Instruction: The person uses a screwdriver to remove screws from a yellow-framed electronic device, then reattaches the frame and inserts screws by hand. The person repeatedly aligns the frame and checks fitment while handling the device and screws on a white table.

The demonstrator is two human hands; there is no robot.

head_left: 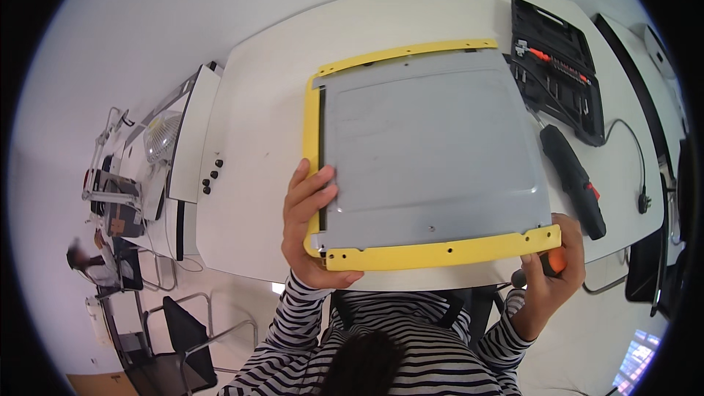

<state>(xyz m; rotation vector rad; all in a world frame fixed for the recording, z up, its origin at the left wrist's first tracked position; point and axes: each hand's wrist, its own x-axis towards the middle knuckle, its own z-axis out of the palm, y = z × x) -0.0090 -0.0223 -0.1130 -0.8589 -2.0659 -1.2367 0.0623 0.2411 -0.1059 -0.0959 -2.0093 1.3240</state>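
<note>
A large grey metal panel with yellow edge strips lies tilted in front of me over the white table. My left hand is closed around its near left corner, fingers over the left yellow edge and thumb under the near strip. At the near right corner my right hand is closed on a screwdriver with an orange and black handle, its fingers also against the end of the yellow strip. The screwdriver's shaft is hidden. Small screw holes show along the strips.
Right of the panel lie a black power tool with a red switch and an open black tool case of bits. A cable with a plug rests beyond. Several small black knobs sit on the left of the white table.
</note>
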